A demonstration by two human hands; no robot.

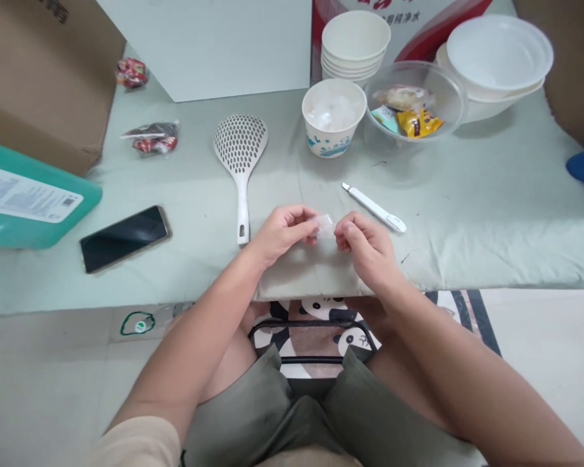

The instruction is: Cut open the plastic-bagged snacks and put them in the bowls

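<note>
Between thumb and fingers, my left hand (292, 230) pinches a small clear plastic packet (324, 225) above the front of the table. My right hand (367, 246) is closed with thumb against fingers, just right of the packet's edge. Whether those fingertips hold a bit of it is too small to make out. Behind my right hand lies a white utility knife (374, 207), its tip pointing up and left. A paper cup (333, 120) with a blue print stands farther back, filled with crumpled clear plastic.
A white slotted skimmer (242, 162) and a phone (125, 239) lie to the left. Behind them are snack packets (154, 137) and a green jug (29, 201). A clear bowl (448, 126) of wrapped snacks, stacked cups (355, 42) and white bowls (499, 55) stand at the back right.
</note>
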